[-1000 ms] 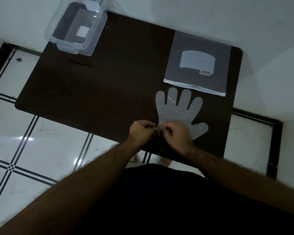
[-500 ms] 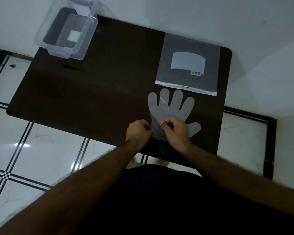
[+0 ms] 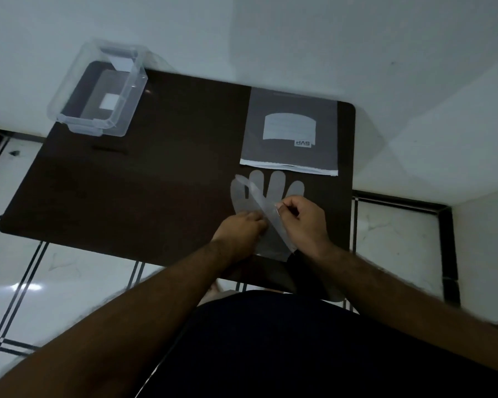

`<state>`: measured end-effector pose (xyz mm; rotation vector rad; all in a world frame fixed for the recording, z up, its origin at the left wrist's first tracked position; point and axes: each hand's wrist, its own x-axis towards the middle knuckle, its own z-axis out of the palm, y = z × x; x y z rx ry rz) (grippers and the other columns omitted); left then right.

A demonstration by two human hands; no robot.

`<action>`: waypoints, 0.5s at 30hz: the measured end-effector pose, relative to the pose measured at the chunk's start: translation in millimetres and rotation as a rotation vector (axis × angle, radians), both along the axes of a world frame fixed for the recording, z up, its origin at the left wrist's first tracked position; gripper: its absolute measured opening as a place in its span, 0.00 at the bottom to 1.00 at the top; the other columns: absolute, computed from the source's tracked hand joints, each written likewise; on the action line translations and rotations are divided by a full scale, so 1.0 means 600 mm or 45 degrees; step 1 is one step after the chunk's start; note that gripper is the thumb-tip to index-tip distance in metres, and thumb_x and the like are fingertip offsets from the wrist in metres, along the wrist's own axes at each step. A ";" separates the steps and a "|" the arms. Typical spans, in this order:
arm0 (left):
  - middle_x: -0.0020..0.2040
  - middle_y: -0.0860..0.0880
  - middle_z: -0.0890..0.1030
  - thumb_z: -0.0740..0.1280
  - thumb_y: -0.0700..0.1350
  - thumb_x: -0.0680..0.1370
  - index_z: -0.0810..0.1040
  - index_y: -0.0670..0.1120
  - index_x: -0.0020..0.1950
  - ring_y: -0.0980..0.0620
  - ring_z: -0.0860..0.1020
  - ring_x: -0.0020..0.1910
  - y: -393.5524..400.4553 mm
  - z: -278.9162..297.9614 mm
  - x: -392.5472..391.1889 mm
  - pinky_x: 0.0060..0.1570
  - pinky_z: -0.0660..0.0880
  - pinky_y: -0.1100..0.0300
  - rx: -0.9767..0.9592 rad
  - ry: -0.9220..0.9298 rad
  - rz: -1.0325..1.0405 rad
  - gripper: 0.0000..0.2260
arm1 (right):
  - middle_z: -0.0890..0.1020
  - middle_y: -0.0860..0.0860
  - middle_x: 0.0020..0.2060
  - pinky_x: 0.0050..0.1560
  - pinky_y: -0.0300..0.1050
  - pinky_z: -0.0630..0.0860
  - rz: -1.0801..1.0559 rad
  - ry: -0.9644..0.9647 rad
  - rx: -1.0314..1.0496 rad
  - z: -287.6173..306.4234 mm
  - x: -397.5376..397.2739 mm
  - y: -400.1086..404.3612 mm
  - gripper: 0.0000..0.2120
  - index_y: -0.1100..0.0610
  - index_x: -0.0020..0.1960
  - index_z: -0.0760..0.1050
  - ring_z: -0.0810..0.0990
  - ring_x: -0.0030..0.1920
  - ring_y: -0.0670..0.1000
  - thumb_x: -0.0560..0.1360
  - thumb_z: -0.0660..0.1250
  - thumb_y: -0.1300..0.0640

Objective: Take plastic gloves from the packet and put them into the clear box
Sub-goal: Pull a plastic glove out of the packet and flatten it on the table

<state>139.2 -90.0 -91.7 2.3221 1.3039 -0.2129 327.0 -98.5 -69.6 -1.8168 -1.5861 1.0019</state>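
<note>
1. Head view: both hands work a plastic glove [image 3: 259, 193] near the desk's [image 3: 156, 179] front edge, right of centre. Right hand [image 3: 302, 219] has its grip pinched on a folded-over flap; left hand [image 3: 240, 229] presses the cuff, grip closed on it.
2. Packet [image 3: 291, 133] sits at the back-right; clear box [image 3: 98, 90] at the back-left corner, nothing visible inside.
3. Step, I'd say: folding/separating the glove. Next: lift it w/o losing the fold, carry it across to the box.

Between my fingers the glove [image 3: 266, 196] is thin, cloudy, smooth plastic film. Under my hands the table [image 3: 156, 182] is dark and matt, perhaps wood laminate. Beyond my fingertips the packet [image 3: 291, 133] looks matt grey; far left, the box [image 3: 98, 90] is clear glossy plastic.
</note>
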 end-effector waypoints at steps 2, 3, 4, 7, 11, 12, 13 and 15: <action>0.76 0.50 0.74 0.72 0.49 0.81 0.75 0.54 0.76 0.46 0.74 0.73 0.009 0.003 0.007 0.71 0.76 0.44 0.002 0.040 -0.051 0.23 | 0.82 0.44 0.45 0.46 0.34 0.77 0.018 -0.037 0.013 0.005 0.011 0.002 0.02 0.53 0.52 0.81 0.80 0.46 0.42 0.83 0.69 0.56; 0.75 0.50 0.75 0.73 0.49 0.81 0.75 0.54 0.76 0.45 0.74 0.72 0.014 0.004 0.012 0.70 0.77 0.44 -0.004 0.065 -0.074 0.23 | 0.82 0.45 0.46 0.48 0.37 0.79 0.023 -0.045 0.032 0.007 0.016 0.003 0.02 0.53 0.53 0.81 0.81 0.47 0.43 0.82 0.69 0.56; 0.74 0.50 0.75 0.73 0.49 0.81 0.75 0.54 0.75 0.45 0.75 0.71 0.019 0.007 0.016 0.68 0.78 0.43 -0.019 0.097 -0.097 0.22 | 0.82 0.45 0.46 0.49 0.41 0.81 0.022 -0.045 0.055 0.010 0.021 0.005 0.02 0.53 0.52 0.81 0.81 0.48 0.43 0.82 0.69 0.56; 0.70 0.49 0.77 0.74 0.48 0.80 0.78 0.54 0.71 0.45 0.77 0.68 0.033 0.008 0.025 0.65 0.79 0.45 -0.040 0.201 -0.174 0.19 | 0.82 0.45 0.46 0.52 0.47 0.83 0.005 -0.043 0.112 0.026 0.037 0.012 0.02 0.50 0.51 0.80 0.81 0.48 0.44 0.83 0.69 0.56; 0.66 0.50 0.78 0.74 0.48 0.80 0.80 0.55 0.68 0.46 0.79 0.65 0.043 0.004 0.029 0.60 0.80 0.48 -0.062 0.242 -0.192 0.16 | 0.82 0.45 0.48 0.54 0.47 0.83 0.011 -0.095 0.169 0.051 0.054 0.024 0.02 0.50 0.53 0.80 0.81 0.50 0.45 0.83 0.69 0.55; 0.66 0.50 0.79 0.73 0.49 0.81 0.80 0.55 0.68 0.47 0.79 0.64 0.045 0.005 0.031 0.59 0.79 0.49 -0.072 0.253 -0.194 0.15 | 0.83 0.46 0.48 0.54 0.48 0.83 0.022 -0.121 0.181 0.058 0.058 0.029 0.03 0.52 0.53 0.81 0.81 0.50 0.45 0.83 0.69 0.54; 0.65 0.50 0.79 0.71 0.50 0.82 0.81 0.55 0.68 0.47 0.79 0.62 0.049 0.003 0.033 0.57 0.79 0.49 -0.085 0.264 -0.197 0.14 | 0.83 0.47 0.49 0.54 0.48 0.83 0.032 -0.143 0.193 0.066 0.061 0.035 0.04 0.53 0.53 0.81 0.81 0.51 0.46 0.82 0.69 0.54; 0.63 0.49 0.79 0.69 0.51 0.83 0.81 0.54 0.67 0.47 0.79 0.60 0.054 0.005 0.038 0.55 0.77 0.50 -0.119 0.289 -0.200 0.12 | 0.84 0.48 0.49 0.53 0.49 0.83 0.053 -0.176 0.240 0.084 0.067 0.048 0.06 0.54 0.53 0.81 0.82 0.51 0.47 0.82 0.69 0.52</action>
